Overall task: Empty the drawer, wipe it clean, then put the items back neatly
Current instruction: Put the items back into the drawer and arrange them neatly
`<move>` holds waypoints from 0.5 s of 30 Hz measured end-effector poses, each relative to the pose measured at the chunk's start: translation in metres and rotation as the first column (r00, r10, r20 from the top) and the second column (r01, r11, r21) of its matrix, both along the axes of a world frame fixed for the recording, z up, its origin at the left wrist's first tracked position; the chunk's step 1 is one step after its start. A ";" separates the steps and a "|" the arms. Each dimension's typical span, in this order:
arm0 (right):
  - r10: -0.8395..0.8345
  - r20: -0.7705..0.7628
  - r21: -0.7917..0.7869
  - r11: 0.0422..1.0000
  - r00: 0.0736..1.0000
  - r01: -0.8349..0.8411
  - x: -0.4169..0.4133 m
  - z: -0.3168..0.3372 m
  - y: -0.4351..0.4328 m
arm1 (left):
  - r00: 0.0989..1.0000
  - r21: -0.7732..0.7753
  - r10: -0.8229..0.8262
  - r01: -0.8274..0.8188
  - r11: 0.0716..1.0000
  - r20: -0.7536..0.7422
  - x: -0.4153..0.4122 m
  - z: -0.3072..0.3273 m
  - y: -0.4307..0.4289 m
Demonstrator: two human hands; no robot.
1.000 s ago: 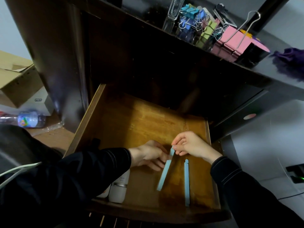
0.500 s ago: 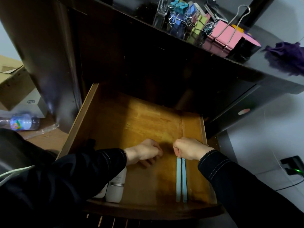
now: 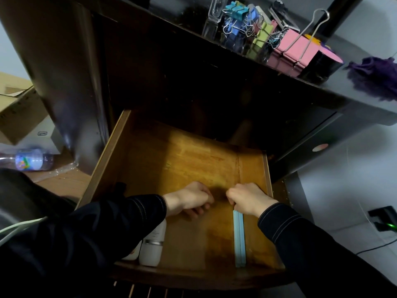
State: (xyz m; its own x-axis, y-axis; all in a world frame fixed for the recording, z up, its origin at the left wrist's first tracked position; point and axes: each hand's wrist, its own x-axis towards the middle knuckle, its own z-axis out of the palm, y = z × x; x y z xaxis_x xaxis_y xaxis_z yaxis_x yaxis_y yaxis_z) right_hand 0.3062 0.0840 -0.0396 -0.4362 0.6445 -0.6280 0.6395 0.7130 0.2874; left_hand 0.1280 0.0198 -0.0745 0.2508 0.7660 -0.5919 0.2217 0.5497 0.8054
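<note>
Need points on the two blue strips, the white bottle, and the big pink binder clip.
blue strips (image 3: 239, 239), head view, middle of the pair's length
white bottle (image 3: 151, 253), head view, on its lower body
pink binder clip (image 3: 295, 49), head view, on its pink body

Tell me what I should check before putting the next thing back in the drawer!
1. Blue sticks side by side and straight: ok, they lie together along the right side of the drawer.
2. Right hand free for the next item: not ok, its fingers are curled on the sticks' far end.
3. Left hand empty: cannot tell, its fingers are curled under.
4. Room left in the drawer: ok, bare wood shows in the middle and back.
5. White bottle out of the way: ok, it sits at the front left.
6. Everything back in: not ok, the binder clips sit on the desktop above.
</note>
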 end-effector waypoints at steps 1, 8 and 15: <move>-0.006 0.003 -0.003 1.000 1.000 0.006 0.000 0.000 0.000 | 1.000 0.002 0.001 -0.001 1.000 -0.004 0.000 0.000 0.000; -0.041 0.006 -0.034 0.999 0.999 0.041 0.000 0.001 -0.002 | 1.000 0.014 0.017 -0.017 1.000 -0.013 0.000 0.003 0.001; -0.080 -0.124 0.004 0.997 0.989 0.081 0.000 0.008 -0.010 | 0.997 0.119 0.025 -0.017 0.993 -0.071 -0.005 0.003 0.003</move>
State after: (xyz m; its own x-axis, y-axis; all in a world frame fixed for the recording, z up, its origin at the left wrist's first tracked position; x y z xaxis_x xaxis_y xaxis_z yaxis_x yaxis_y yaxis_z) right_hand 0.3065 0.0738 -0.0312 -0.4567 0.6861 -0.5662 0.7260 0.6553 0.2086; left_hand 0.1228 0.0231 -0.0711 0.1938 0.8362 -0.5130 0.2709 0.4570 0.8472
